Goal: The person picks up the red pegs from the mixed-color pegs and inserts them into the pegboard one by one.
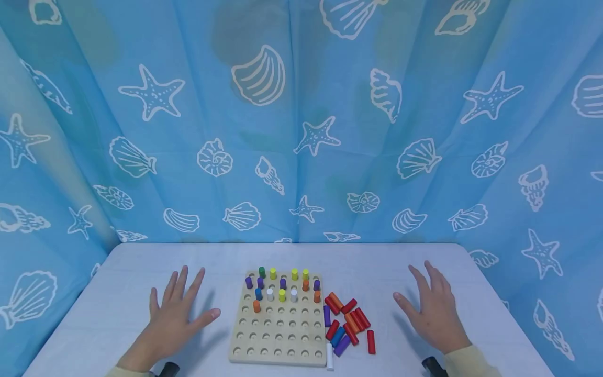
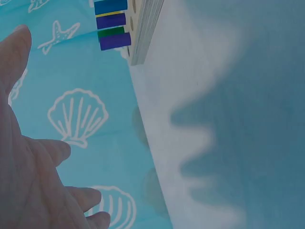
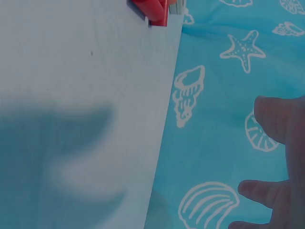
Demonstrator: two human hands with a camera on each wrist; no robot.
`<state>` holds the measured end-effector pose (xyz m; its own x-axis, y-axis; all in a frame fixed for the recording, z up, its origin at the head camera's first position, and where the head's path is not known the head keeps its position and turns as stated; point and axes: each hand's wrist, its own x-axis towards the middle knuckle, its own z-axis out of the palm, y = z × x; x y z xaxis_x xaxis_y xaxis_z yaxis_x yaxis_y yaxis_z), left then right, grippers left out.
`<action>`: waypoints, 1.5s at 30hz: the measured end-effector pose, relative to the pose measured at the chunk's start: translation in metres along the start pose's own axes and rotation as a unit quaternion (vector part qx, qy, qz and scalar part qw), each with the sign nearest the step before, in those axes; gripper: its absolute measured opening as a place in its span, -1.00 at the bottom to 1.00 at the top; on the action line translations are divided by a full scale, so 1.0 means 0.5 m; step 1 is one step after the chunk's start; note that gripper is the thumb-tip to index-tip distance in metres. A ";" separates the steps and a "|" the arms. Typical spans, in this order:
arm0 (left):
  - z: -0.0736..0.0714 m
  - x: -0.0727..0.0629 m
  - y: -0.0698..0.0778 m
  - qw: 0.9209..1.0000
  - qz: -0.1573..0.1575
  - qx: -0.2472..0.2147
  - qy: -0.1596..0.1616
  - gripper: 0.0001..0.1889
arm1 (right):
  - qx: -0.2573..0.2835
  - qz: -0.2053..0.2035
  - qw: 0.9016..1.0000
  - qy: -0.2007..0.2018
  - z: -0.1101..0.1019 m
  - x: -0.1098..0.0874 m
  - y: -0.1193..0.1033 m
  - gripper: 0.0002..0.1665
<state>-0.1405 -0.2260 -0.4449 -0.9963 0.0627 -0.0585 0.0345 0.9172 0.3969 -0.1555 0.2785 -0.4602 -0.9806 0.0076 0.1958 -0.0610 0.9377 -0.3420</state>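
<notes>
A square wooden pegboard (image 1: 278,337) with rows of round holes lies on the table. Coloured pegs stand in its far rows, among them a green peg (image 1: 261,272), an orange peg (image 1: 256,306) and a white peg (image 1: 270,294). Right of the board is a loose pile of pegs, mostly red, with a blue peg (image 1: 337,336) and a white peg (image 1: 330,357) at its near side. My left hand (image 1: 171,319) is held left of the board, fingers spread, holding nothing. On the far side of the pile, my right hand (image 1: 433,314) hovers with fingers extended and nothing in it.
The white table (image 1: 377,262) ends at a blue curtain (image 1: 301,173) printed with shells and starfish, which hangs behind and on both sides. Shadows of both hands fall on the tabletop. A red peg (image 1: 371,342) lies slightly apart at the pile's right.
</notes>
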 end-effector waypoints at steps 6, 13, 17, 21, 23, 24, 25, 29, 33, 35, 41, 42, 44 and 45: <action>0.016 -0.004 -0.001 1.000 0.015 -0.015 0.005 0.05 | -0.003 0.003 1.000 0.002 0.009 -0.012 -0.011 -0.02; 0.036 -0.004 0.006 0.999 0.009 -0.030 -0.032 0.07 | 0.004 0.013 1.000 0.004 0.023 -0.027 -0.024 -0.03; 0.044 -0.008 0.015 0.998 0.007 -0.044 -0.051 0.06 | 0.011 0.022 1.000 -0.012 0.029 -0.036 -0.031 -0.03; 0.053 -0.013 0.021 0.997 0.019 -0.060 -0.054 0.03 | 0.021 0.033 0.999 -0.025 0.037 -0.043 -0.038 -0.04; 0.058 -0.016 0.023 0.996 0.026 -0.072 -0.054 0.01 | 0.028 0.037 0.998 -0.029 0.040 -0.047 -0.042 -0.04; 0.060 -0.017 0.023 0.995 0.029 -0.077 -0.054 0.01 | 0.032 0.040 0.998 -0.031 0.042 -0.048 -0.044 -0.04; 0.063 -0.018 0.025 0.994 0.033 -0.084 -0.055 0.00 | 0.034 0.042 0.998 -0.034 0.043 -0.050 -0.046 -0.04; 0.072 -0.022 0.029 0.991 0.039 -0.107 -0.065 -0.02 | 0.042 0.054 0.996 -0.051 0.049 -0.056 -0.052 -0.02; 0.079 -0.025 0.034 0.988 0.038 -0.128 -0.075 -0.02 | 0.041 0.065 0.995 -0.070 0.054 -0.060 -0.057 0.01; 0.082 -0.024 0.037 0.987 0.033 -0.136 -0.080 -0.02 | 0.039 0.070 0.994 -0.076 0.055 -0.061 -0.059 0.03; 0.094 -0.024 0.041 0.984 0.020 -0.149 -0.090 0.00 | 0.042 0.078 0.992 -0.089 0.059 -0.065 -0.068 0.05; 0.096 -0.023 0.042 0.984 0.020 -0.151 -0.092 0.01 | 0.043 0.079 0.992 -0.090 0.060 -0.066 -0.069 0.05; 0.099 -0.022 0.042 0.983 0.019 -0.155 -0.097 0.04 | 0.047 0.082 0.991 -0.091 0.060 -0.067 -0.072 0.05; 0.100 -0.022 0.042 0.983 0.020 -0.156 -0.099 0.04 | 0.049 0.083 0.991 -0.091 0.061 -0.068 -0.074 0.04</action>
<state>-0.1247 -0.1876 -0.4819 -0.9587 0.2003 -0.2022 0.0167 0.7487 0.6627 -0.1258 0.2332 -0.4821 -0.9956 0.0871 -0.0360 0.0940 0.8907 -0.4448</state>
